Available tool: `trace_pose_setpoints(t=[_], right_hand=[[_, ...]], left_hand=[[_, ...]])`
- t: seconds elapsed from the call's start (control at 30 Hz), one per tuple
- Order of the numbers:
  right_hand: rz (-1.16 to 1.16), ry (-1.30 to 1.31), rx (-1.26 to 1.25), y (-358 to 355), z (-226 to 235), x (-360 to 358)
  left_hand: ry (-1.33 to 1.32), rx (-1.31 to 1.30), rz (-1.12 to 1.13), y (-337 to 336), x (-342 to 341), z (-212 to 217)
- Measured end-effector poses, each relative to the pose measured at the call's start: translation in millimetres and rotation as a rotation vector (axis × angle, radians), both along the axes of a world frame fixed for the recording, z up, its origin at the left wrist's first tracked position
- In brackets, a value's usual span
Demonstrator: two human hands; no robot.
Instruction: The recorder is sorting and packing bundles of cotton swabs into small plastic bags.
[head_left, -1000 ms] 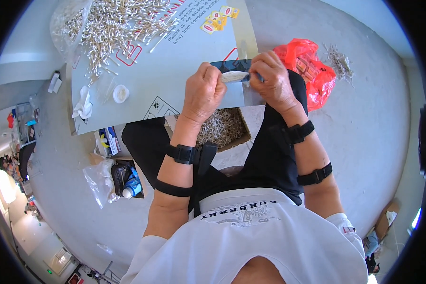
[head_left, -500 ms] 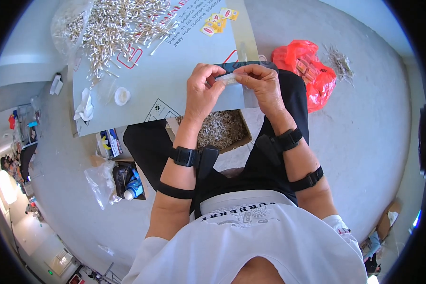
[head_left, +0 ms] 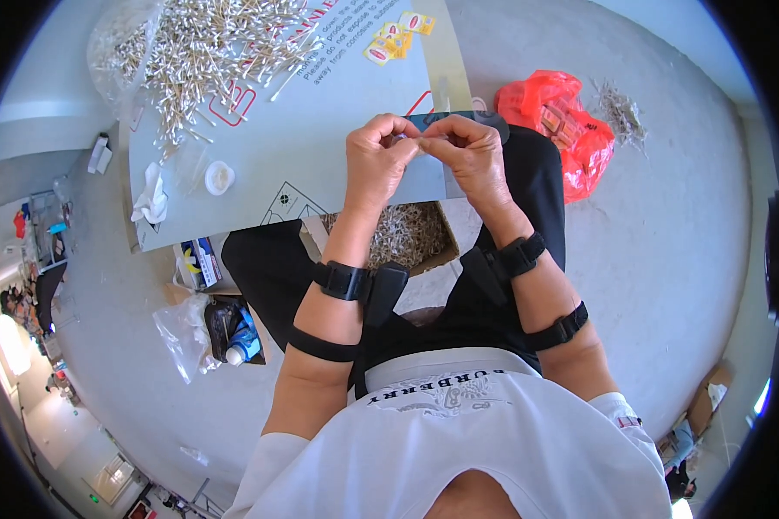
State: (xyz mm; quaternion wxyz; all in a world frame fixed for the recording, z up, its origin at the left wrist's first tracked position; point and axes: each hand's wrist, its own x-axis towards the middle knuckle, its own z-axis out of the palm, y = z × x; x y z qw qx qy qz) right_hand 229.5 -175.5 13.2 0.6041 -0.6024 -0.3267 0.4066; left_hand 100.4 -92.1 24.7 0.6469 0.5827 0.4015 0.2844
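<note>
Over the near edge of the table sheet (head_left: pixel 260 164), my left hand (head_left: pixel 375 164) and my right hand (head_left: pixel 474 160) meet fingertip to fingertip. Both are closed in a pinch. Whatever lies between the fingers is almost wholly hidden. Below my wrists, between my knees, a cardboard box (head_left: pixel 446 255) holds a heap of short, thin white and brownish pieces (head_left: pixel 411 232). A big pile of cotton swabs (head_left: pixel 208 65) lies loose at the far left of the sheet, partly under a clear plastic bag (head_left: pixel 117 52).
Left on the sheet are a small round white tub (head_left: pixel 220 178) and a crumpled tissue (head_left: pixel 151 197). Small yellow packets (head_left: pixel 396 40) lie at the far side. A red plastic bag (head_left: pixel 584 160) sits on the floor to the right, and a box with a blue bottle (head_left: pixel 244 342) stands at left.
My fingertips have drawn together. The small whitish piece seen between them before is now mostly covered by the fingers.
</note>
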Motion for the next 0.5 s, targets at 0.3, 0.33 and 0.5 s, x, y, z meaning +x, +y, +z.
trace_pose_setpoints(t=[0.3,0.33,0.5], right_hand=[[0.052,0.061,0.064,-7.4,-2.6,10.9],[0.074,0.038,0.078,-6.4,-1.5,12.0],[0.060,0.039,0.067,-3.2,-2.4,11.7]], left_hand=[[-0.352,-0.160,-0.057,3.1,-11.1,-13.4],[-0.353,-0.158,-0.058,3.2,-10.7,-13.1],[-0.274,-0.075,-0.035,2.7,-11.2,-9.5]])
